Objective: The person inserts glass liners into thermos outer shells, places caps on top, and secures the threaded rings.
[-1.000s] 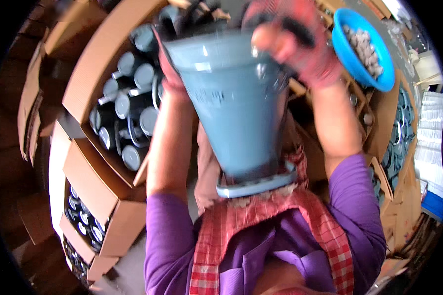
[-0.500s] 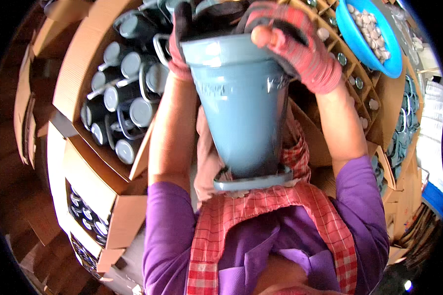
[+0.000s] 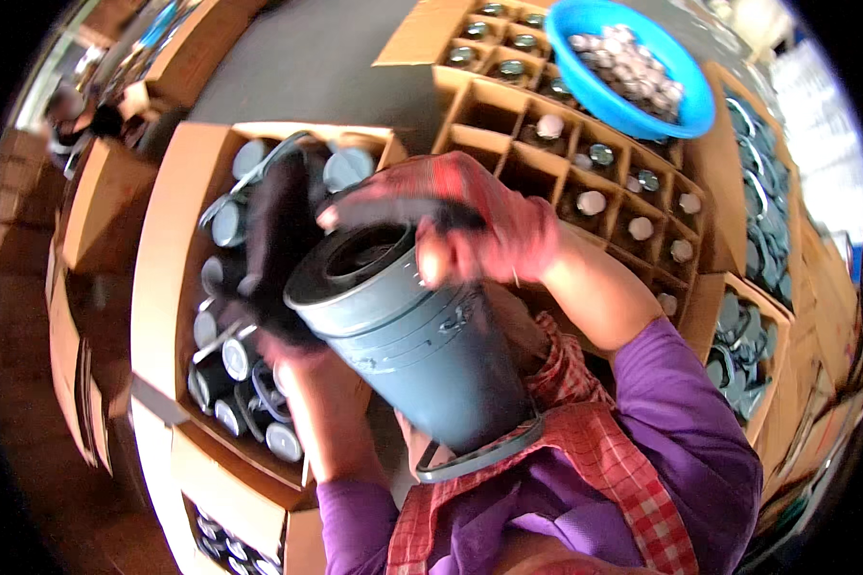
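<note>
A grey-blue, tapered flask casing (image 3: 422, 355) leans tilted against my apron, its wide end up. Inside that end show a black ring and a dark round opening (image 3: 369, 251). A band-like handle (image 3: 479, 460) loops around the narrow lower end, by my chest. My right hand (image 3: 460, 216), in a red and black glove, grips the rim, thumb on the outer side and fingers across the top. Beside the rim's left side is my left hand (image 3: 283, 249), in a dark glove; motion smears its fingers, so whether it touches the casing is unclear.
On the left, a carton (image 3: 168, 278) holds several similar flasks. A divided carton (image 3: 571, 225) with glass pieces in its cells stands ahead right, under a blue basin (image 3: 695, 113) of small pale pieces. More cartons (image 3: 777, 326) of grey-blue parts stand at right.
The casing has come lower and tilted, so its wide end now shows from above. My left hand has shifted along the rim's left side. The view has swung, showing more floor and cartons ahead.
</note>
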`<state>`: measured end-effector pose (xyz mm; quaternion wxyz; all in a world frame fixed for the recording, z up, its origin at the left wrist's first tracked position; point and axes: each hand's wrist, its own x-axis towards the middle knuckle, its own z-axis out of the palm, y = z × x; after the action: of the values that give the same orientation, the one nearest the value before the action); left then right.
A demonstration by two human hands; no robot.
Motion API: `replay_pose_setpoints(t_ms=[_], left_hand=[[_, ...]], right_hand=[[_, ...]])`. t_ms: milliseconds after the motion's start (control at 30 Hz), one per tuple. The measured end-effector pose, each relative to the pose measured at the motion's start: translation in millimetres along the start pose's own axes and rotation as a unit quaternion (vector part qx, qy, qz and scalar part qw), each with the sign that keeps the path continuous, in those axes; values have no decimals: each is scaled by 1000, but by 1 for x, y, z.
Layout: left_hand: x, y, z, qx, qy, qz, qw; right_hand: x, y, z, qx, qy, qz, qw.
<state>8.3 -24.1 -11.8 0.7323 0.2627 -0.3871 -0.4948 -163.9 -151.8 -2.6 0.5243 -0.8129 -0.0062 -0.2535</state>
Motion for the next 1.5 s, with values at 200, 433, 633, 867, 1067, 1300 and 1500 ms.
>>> replay_pose_setpoints(t_ms=[200,433,633,867,1067,1300,1500], left_hand=[[-13,14,-17,138,167,42,975],[-31,40,12,189,51,226,954],[-27,33,-26,525,96,171,828],[28,26,-32,554,53,-44,830],[61,17,4,524,-92,-193,824],[60,11,-6,507,-40,-202,837],[63,6,-5,516,-17,-210,830]], right_hand=[[-3,3,14,-23,99,-66,993],[-38,89,-2,-290,80,98,949],[-122,123,-95,-347,267,449,779],[-165,181,-130,-381,5,638,669],[-178,194,-153,-277,49,642,713],[-202,152,-150,-323,352,460,749],[-152,125,-204,-309,355,412,780]])
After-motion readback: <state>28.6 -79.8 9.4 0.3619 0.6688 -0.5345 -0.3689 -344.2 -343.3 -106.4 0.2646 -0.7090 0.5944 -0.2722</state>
